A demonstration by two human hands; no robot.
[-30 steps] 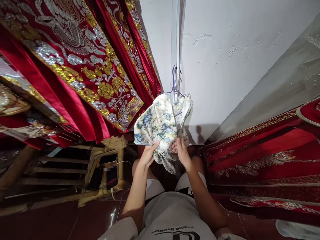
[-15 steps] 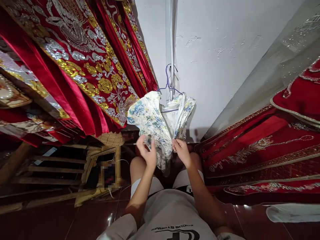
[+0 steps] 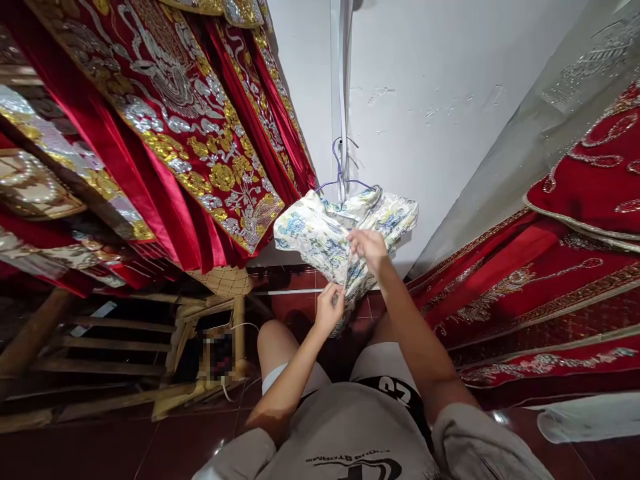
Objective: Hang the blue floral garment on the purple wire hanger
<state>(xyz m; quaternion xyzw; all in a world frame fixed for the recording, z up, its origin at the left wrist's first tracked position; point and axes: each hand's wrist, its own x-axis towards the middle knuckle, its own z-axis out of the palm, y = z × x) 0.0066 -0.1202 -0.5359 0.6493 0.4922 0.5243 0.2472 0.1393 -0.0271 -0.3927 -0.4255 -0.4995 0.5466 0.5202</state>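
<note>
A white floral short-sleeved blouse [image 3: 305, 230] hangs in front of me on a purple wire hanger [image 3: 337, 160]. Its front edges lie together in a line between my hands, and the neckline gapes above. My left hand [image 3: 330, 310] pinches the front edge low down, near the gathered lower part. Higher up, at chest level, my right hand [image 3: 369, 250] is closed on the same front line, slightly blurred. What small part its fingertips grip is hidden.
Red embroidered garments [image 3: 220, 153] hang at the left, and more red beaded garments [image 3: 525, 293] at the right under a clear cover [image 3: 500, 147]. A white pole [image 3: 339, 80] runs down the wall. A bamboo chair [image 3: 240, 333] stands at lower left.
My right hand has moved up along the blouse front, and the gaping front has come together below it. My left hand has moved right and closed on the lower front edge.
</note>
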